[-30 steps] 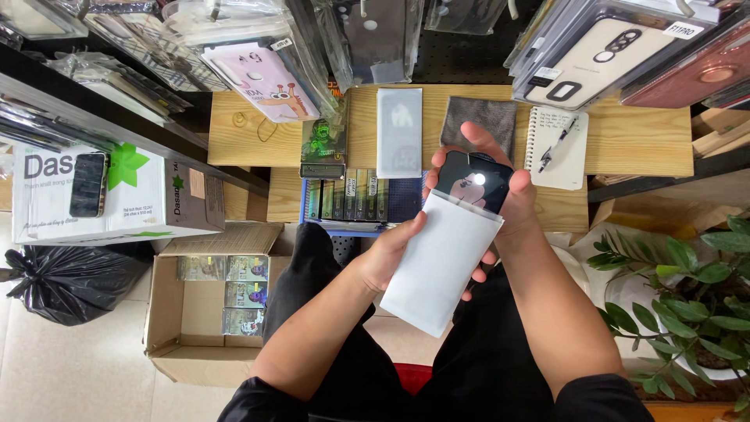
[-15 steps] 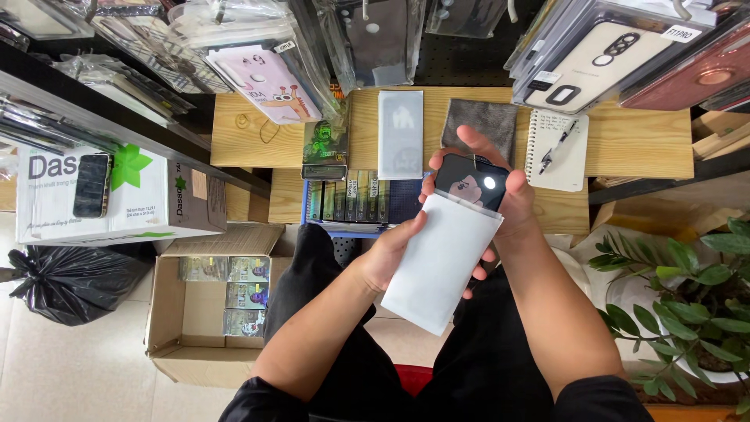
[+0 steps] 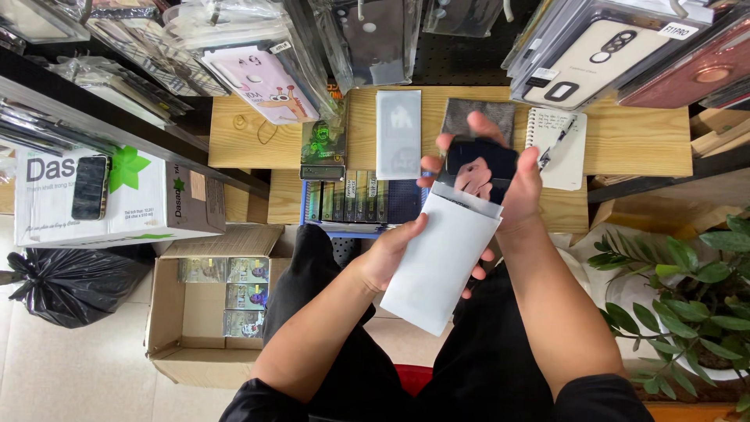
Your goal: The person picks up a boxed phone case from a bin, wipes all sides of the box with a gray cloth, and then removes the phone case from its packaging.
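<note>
While left hand (image 3: 394, 254) grips white sleeve (image 3: 441, 266), right hand (image 3: 500, 184) clasps black phone (image 3: 478, 166), half-sheathed.

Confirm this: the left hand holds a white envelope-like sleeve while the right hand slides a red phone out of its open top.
One detail is wrong: the colour. The head view shows the left hand holding the white sleeve while the right hand grips a black, glossy phone at the sleeve's open top, not a red one. The rest stands.

Both forearms reach forward, the left hand (image 3: 394, 258) curled in a grip, the right hand (image 3: 500, 184) clasped higher up.
</note>
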